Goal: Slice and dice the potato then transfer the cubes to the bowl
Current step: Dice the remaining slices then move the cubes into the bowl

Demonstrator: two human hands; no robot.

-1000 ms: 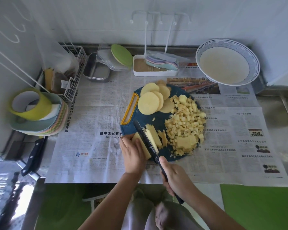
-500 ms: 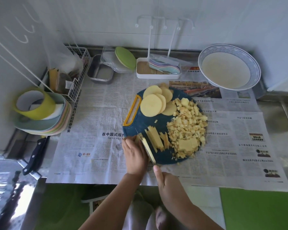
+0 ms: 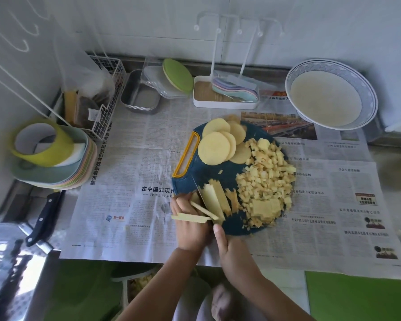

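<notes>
A round dark blue cutting board [image 3: 220,167] with a yellow handle lies on newspaper. Round potato slices [image 3: 214,148] are stacked at its far left, and a heap of potato cubes [image 3: 265,179] covers its right side. Potato strips [image 3: 214,200] lie at its near left edge. My left hand [image 3: 189,222] holds the last bit of the slice being cut, with two loose strips lying across my fingers. My right hand [image 3: 232,251] grips the knife [image 3: 200,193], whose blade stands edge-on between my left fingers and the cut strips. The white bowl [image 3: 329,93] with a blue rim stands at the far right.
A second black-handled knife [image 3: 44,218] lies at the left counter edge. Stacked plates with a yellow cup [image 3: 49,156], a wire basket [image 3: 97,98], a metal tray [image 3: 139,93] and a white rack [image 3: 225,93] line the back and left. A green mat [image 3: 357,297] lies near right.
The knife has moved left through the slice, cutting off more strips. Two strips now lie over my left fingers. The camera has tilted slightly.
</notes>
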